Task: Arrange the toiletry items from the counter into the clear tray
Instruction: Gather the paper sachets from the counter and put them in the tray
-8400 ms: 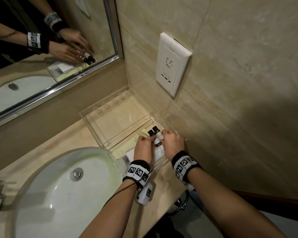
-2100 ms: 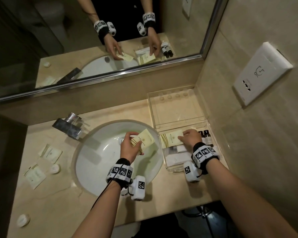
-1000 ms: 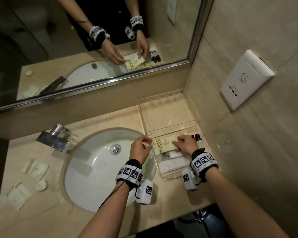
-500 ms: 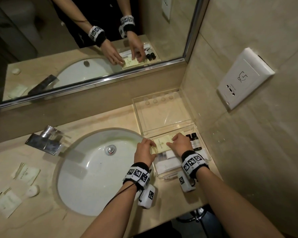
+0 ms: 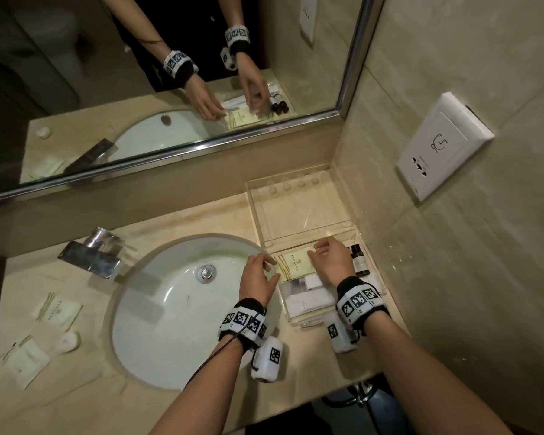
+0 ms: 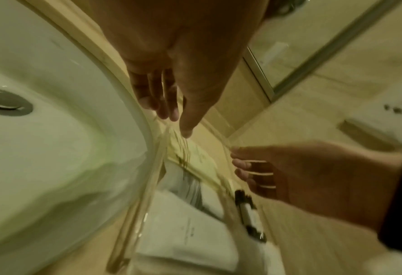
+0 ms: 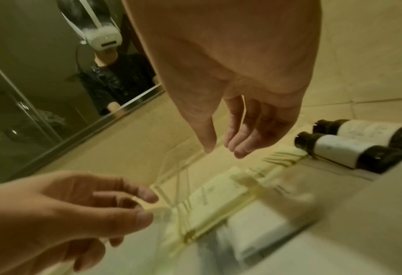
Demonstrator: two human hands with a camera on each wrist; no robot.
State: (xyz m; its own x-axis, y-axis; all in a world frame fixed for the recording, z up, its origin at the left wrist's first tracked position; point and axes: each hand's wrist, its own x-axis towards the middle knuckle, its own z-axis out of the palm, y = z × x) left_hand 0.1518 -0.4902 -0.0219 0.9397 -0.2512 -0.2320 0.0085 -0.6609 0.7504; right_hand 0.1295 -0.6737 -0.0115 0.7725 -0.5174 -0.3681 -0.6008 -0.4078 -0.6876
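1. A clear tray is being seen on the counter, in the corner just right of the sink, with its clear lid standing open toward the mirror.
2. The tray is being occupied by a pale yellow sachet at its far end, white packets nearer the person, and two dark bottles with white labels lying along the right wall.
3. In the right wrist view the bottles are being shown side by side, caps pointing toward the mirror; the sachet is lying flat beside them.
4. The sachet is being shown with thin gold lines down one edge and a small printed mark; its text is too small to read.
5. The left hand is being held above the sink's right rim, just left of the tray, fingers loosely curled and slightly apart, nothing gripped.
6. The right hand is being held over the tray, fingers relaxed and hanging down, nothing gripped; whether the fingertips are touching the sachet cannot be told.
7. Two more sachets and a small white round item are lying on the counter left of the sink, well apart from the tray.
8. A faucet is being seen behind the sink, and a wall socket on the right wall.
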